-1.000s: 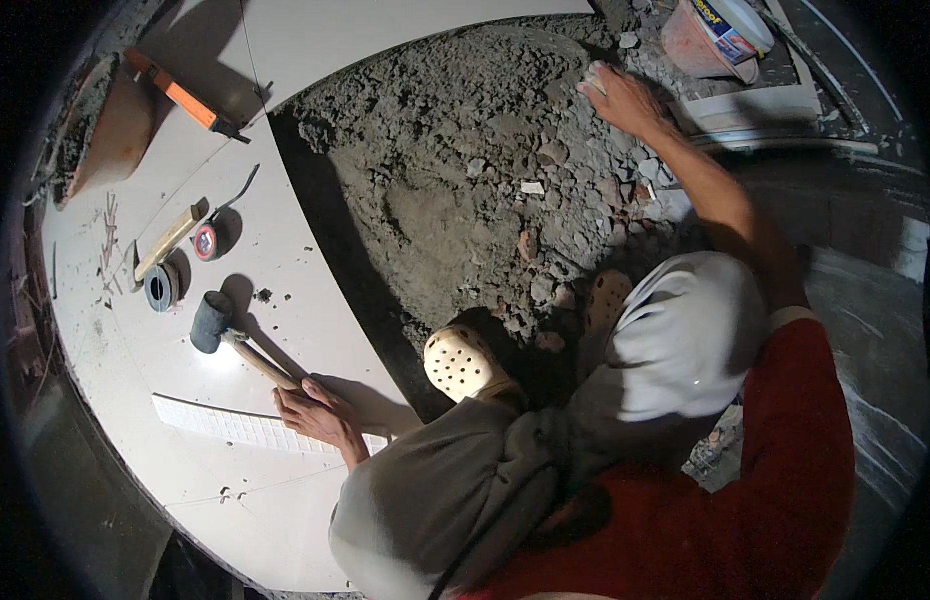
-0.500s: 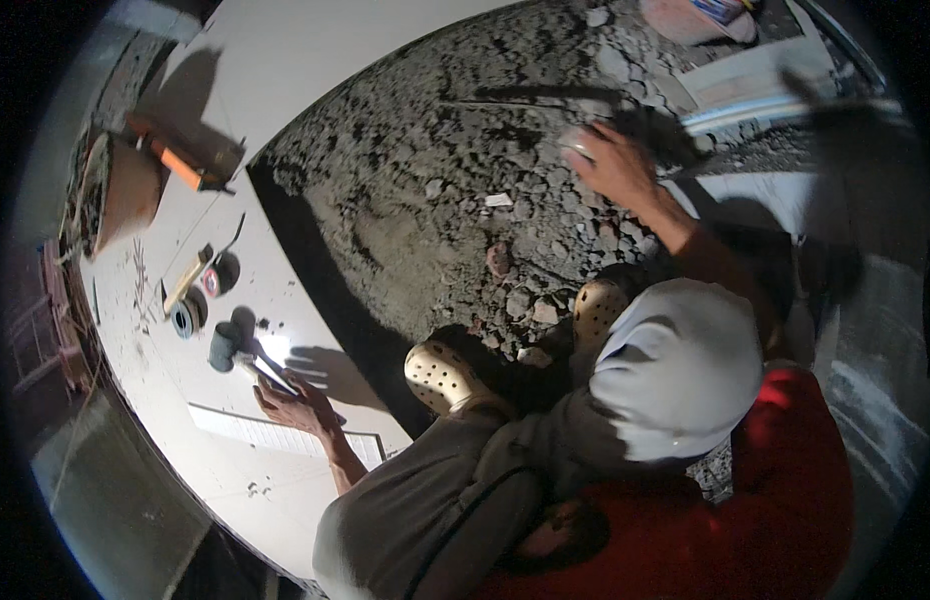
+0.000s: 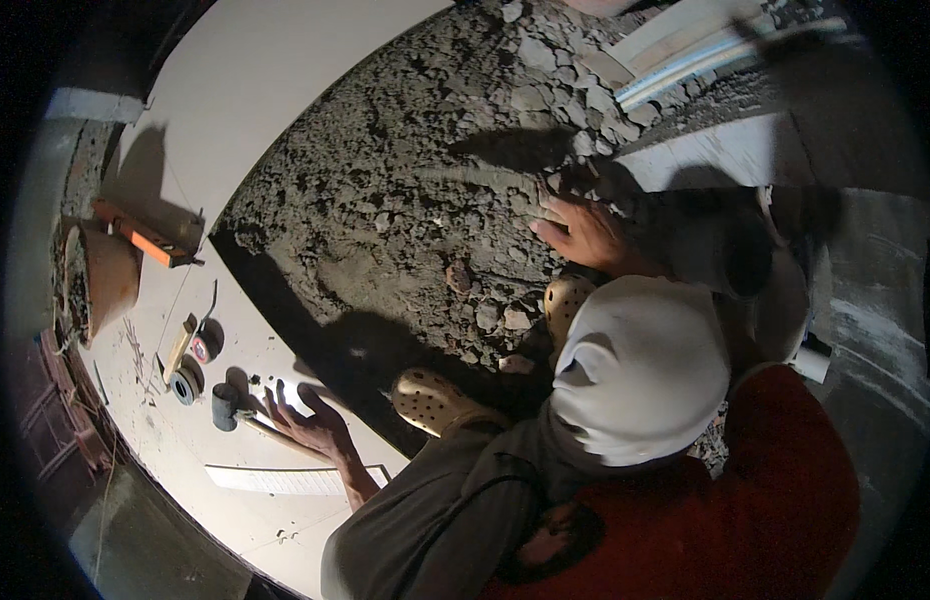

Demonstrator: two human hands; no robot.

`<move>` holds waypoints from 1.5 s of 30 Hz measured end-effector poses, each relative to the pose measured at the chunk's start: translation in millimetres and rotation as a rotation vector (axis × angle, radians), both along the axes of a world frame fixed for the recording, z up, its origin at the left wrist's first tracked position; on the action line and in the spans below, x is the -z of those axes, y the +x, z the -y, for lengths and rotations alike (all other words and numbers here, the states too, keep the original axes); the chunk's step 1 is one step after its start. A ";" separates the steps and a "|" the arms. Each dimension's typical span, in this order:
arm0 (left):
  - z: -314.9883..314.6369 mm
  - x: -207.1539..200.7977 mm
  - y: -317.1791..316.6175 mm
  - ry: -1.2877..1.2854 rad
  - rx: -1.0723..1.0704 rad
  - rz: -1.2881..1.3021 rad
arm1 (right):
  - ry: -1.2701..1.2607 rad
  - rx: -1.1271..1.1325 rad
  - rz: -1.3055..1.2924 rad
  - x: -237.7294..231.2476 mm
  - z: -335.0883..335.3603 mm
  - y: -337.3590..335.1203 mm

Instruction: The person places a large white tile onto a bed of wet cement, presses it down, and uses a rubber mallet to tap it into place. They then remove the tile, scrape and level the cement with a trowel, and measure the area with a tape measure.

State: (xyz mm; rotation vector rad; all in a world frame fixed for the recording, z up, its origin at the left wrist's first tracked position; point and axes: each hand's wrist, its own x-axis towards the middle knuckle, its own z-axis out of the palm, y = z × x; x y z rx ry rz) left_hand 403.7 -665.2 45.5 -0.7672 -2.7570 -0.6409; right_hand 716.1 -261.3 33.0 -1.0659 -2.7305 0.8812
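Pale tile (image 3: pixel 250 447) bears the mallet (image 3: pixel 228 408) beside the left hand (image 3: pixel 315 427), fingers spread, whose careless nudge could roll it, while loose rubble (image 3: pixel 495 232), if it shifts, could scrape the right hand (image 3: pixel 585 238), whose finger hold cannot be told.

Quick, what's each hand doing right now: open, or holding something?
Left hand: open, fingers spread, by the black-headed, wooden-handled mallet.
Right hand: over grey, broken rubble; whether it's open or gripping something can't be told.
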 end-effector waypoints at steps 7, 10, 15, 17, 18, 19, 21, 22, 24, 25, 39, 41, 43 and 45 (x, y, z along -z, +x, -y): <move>-23.2 8.6 15.4 0.196 0.254 0.074 | -0.951 0.350 -0.141 23.3 37.2 -7.0; -44.8 1.8 43.8 0.598 0.274 0.875 | -1.191 0.515 -0.428 22.6 73.8 -32.5; -106.1 -32.0 78.9 -0.047 0.492 1.239 | -0.960 -0.020 -0.322 41.6 80.4 -66.2; -129.5 -38.5 92.4 0.060 0.612 1.445 | -0.961 -0.036 -0.247 46.6 93.3 -74.6; -137.1 -39.7 98.6 0.130 0.683 1.529 | -0.839 -0.078 -0.209 46.7 102.8 -77.6; -139.7 -41.1 104.9 0.168 0.615 1.573 | -0.783 -0.165 -0.210 47.1 106.5 -81.8; -139.1 -37.5 110.7 0.245 0.475 1.655 | -0.734 -0.319 -0.357 45.5 103.8 -89.7; -134.4 -34.4 109.6 0.291 0.448 1.648 | -0.581 -0.443 -0.213 46.5 86.0 -94.4; -118.3 -27.6 99.5 0.367 0.341 1.586 | -0.231 -0.439 -0.171 49.4 30.9 -101.5; -107.3 -25.1 91.9 0.388 0.268 1.537 | -0.286 -0.014 -0.514 51.2 2.3 -97.6; -30.7 -18.2 46.0 0.298 0.108 1.347 | 0.539 0.844 0.431 90.6 -184.0 -12.8; -34.1 -20.5 48.5 0.303 0.087 1.354 | 0.514 0.863 0.268 91.8 -183.5 -11.7; -37.0 -20.5 50.0 0.259 0.084 1.371 | 0.393 0.940 0.108 88.1 -180.0 -13.4; -38.1 -18.4 51.2 0.244 0.117 1.326 | 0.213 0.714 -0.188 79.7 -170.7 -21.3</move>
